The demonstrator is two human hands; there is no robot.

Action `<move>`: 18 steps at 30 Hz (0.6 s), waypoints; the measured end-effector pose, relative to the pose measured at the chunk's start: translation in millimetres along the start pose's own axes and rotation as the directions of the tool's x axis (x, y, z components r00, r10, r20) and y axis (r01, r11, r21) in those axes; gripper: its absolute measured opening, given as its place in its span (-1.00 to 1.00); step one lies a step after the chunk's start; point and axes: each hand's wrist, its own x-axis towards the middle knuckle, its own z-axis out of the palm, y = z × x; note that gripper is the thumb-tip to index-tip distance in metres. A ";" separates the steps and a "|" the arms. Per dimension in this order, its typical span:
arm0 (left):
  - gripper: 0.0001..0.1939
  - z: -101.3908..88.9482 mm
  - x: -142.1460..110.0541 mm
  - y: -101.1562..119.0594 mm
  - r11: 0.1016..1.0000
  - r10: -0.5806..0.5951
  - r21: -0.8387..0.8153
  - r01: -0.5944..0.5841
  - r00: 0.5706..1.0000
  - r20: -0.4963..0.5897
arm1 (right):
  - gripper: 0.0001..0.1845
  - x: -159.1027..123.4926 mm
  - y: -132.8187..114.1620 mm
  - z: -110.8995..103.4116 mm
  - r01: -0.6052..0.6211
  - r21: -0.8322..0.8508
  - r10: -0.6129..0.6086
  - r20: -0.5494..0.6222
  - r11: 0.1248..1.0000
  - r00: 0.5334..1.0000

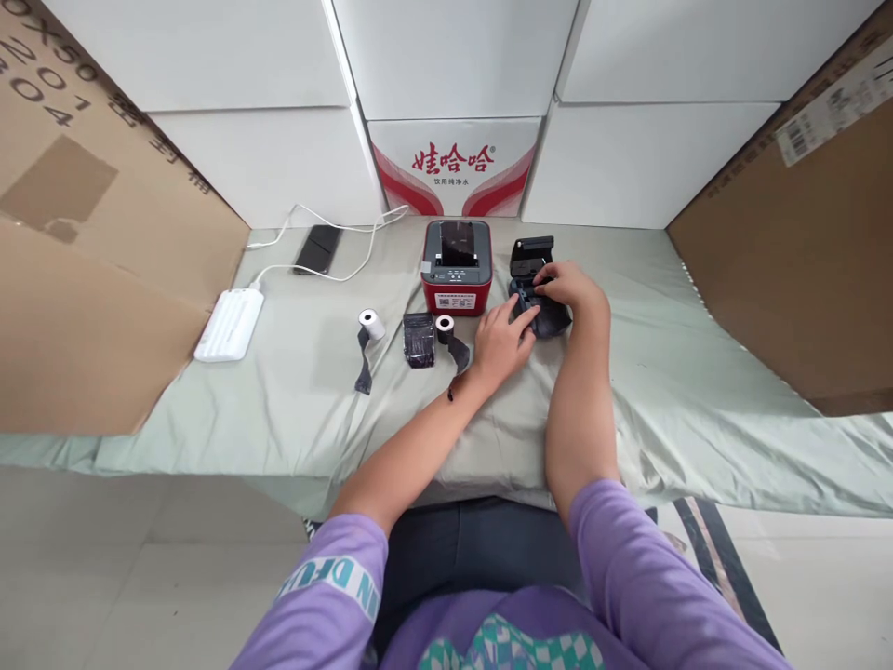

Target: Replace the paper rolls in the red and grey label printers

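A black hinged device (pixel 553 319) stands on the cloth with its lid (pixel 533 246) raised at the back. My left hand (pixel 500 340) grips its left side wall, with thumb and forefinger apart across the edge. Over the inside of the device, my right hand (pixel 573 283) is closed in a pinch; whatever lies between the fingertips is too small to make out. To the left stands a red and dark grey printer (pixel 456 293) with a dark strip (pixel 458 244) on top. In front of it are a paper roll (pixel 445 325) with a dark tail and a flat dark wrapped piece (pixel 419 341).
Another white roll (pixel 372 323) with a dark tail lies further left. A white power bank (pixel 230 324), a white cable (pixel 313 271) and a black phone (pixel 318 248) are at the left back. Cardboard boxes (pixel 104 279) flank the cloth-covered table (pixel 670 354), and white boxes (pixel 453 65) wall its back.
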 end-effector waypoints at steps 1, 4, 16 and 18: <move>-0.54 0.2 -0.2 -0.2 1.000 0.006 0.000 -0.006 1.000 -0.007 | -0.91 1.1 -0.8 3.0 -0.035 0.046 0.036 -0.028 0.998 0.999; -0.56 -0.7 -1.3 -0.2 0.999 0.052 0.007 -0.052 0.998 -0.022 | -0.87 3.6 -4.2 10.8 -0.100 0.245 0.134 -0.127 0.964 0.983; -0.26 -3.4 0.5 0.8 0.996 0.016 -0.088 -0.020 0.999 -0.045 | -0.74 -3.5 -8.7 -10.6 0.061 0.495 0.117 -0.320 0.867 0.940; -0.22 -2.6 2.2 -0.5 0.993 0.008 -0.119 -0.013 0.999 -0.041 | -0.78 -7.2 -7.6 -19.5 0.018 0.355 0.095 -0.297 0.935 0.950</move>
